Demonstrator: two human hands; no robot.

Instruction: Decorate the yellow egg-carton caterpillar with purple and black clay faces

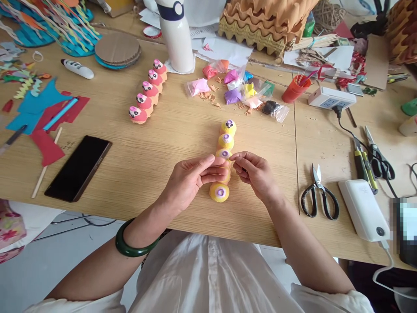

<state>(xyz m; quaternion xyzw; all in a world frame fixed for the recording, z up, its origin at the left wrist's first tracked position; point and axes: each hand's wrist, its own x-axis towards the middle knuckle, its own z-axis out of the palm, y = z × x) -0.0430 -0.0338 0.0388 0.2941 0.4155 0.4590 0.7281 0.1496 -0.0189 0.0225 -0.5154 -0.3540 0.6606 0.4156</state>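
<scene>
The yellow bumpy strip (226, 141) lies on the wooden tabletop (182, 130), its long way pointing away from the person. The left hand (192, 176) hides part of it; the right hand (256, 172) is just beside it. Both hands' fingers are bent, but I can't tell if they hold anything tiny. Little bags (233, 96) sit farther off.

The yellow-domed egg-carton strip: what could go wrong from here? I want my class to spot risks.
1. The left hand and right hand are close around the middle of the yellow-domed egg-carton strip, so a slip might smudge its purple rings.
2. The nearer black-handled scissors lie beside the right forearm and could be bumped.
3. The phone, near the table's front edge, might get knocked off.
</scene>
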